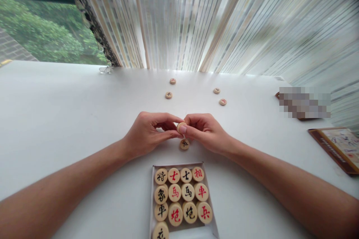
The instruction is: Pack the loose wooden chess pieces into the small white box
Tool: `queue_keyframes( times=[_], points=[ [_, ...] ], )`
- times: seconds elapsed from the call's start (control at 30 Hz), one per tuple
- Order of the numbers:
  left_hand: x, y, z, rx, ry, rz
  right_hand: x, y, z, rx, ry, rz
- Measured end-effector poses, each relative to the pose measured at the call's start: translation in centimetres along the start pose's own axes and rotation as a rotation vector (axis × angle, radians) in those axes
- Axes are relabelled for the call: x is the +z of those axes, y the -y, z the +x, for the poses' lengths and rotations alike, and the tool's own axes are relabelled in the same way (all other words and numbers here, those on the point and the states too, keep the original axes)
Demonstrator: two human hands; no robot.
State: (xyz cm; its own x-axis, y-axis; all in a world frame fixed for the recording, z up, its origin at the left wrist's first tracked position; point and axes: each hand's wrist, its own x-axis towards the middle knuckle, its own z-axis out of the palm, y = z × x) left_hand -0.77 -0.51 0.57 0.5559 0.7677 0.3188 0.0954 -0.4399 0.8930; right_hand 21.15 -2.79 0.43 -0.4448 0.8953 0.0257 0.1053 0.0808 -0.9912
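Note:
Both hands meet at the middle of the white table, around one round wooden piece [181, 127]. My left hand [155, 131] pinches its left side between thumb and fingers. On its right, my right hand [204, 131] has its thumb pressed on the piece, with the other fingers curled. Just below the fingertips lies another wooden piece [184, 144] with a black character. Nearer to me stands a white open box [199, 231] holding several wooden pieces in rows, marked with red or black characters.
Farther back on the table [70, 119] lie two pieces [168, 95] left of centre and two more [223, 102] to the right. A brown-edged board or booklet [333, 149] and a blurred item lie at the right. Striped curtains hang behind.

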Motion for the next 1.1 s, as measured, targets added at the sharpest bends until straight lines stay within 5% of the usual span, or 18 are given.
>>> queue_keyframes(
  times=[1.1],
  points=[
    [-0.02,-0.05,0.01,0.003,0.025,-0.079,-0.45,0.17,-0.07,0.039,0.055,0.041]
  ],
)
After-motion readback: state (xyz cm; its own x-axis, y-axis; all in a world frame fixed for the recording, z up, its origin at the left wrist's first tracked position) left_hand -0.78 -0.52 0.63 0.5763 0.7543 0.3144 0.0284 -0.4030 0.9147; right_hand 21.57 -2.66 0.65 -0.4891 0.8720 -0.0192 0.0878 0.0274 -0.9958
